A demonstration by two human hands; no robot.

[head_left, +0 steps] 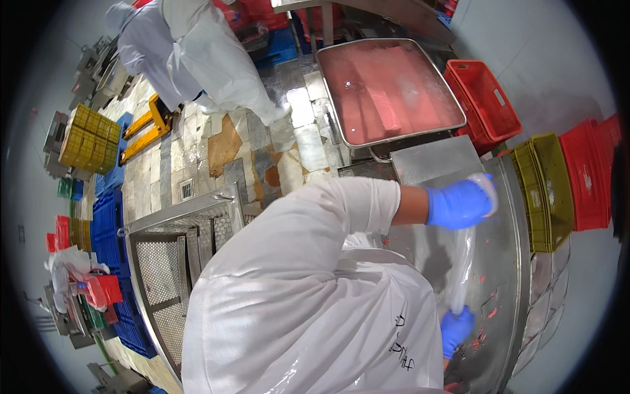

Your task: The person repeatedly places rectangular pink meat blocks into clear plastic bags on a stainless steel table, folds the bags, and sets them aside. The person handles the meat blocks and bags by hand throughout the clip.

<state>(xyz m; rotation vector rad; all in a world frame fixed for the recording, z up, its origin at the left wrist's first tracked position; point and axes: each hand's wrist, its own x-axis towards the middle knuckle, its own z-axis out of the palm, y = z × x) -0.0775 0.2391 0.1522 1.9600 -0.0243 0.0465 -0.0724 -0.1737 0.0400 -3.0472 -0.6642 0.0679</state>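
Note:
My left hand (pixel 460 203), in a blue glove, is raised over a stainless-steel worktable (pixel 418 246). Pressed in it is a pale, blurred bundle that looks like bunched plastic. A long, twisted strip of clear plastic film (pixel 461 273) runs from there towards me. Its other end is gripped by my right hand (pixel 456 330), also gloved in blue, close to my white apron (pixel 384 315). Small pink scraps (pixel 480 337) are scattered on the tabletop beside that hand. The apron bears handwriting.
A steel tub (pixel 344 140) of pink liquid holding long pink blocks stands beyond the table's left end. Red (pixel 485 106) and olive crates (pixel 544 192) line the wall side. Behind me are a perforated metal cart (pixel 177 216), a yellow pallet jack (pixel 147 130) and people (pixel 211 54) in white.

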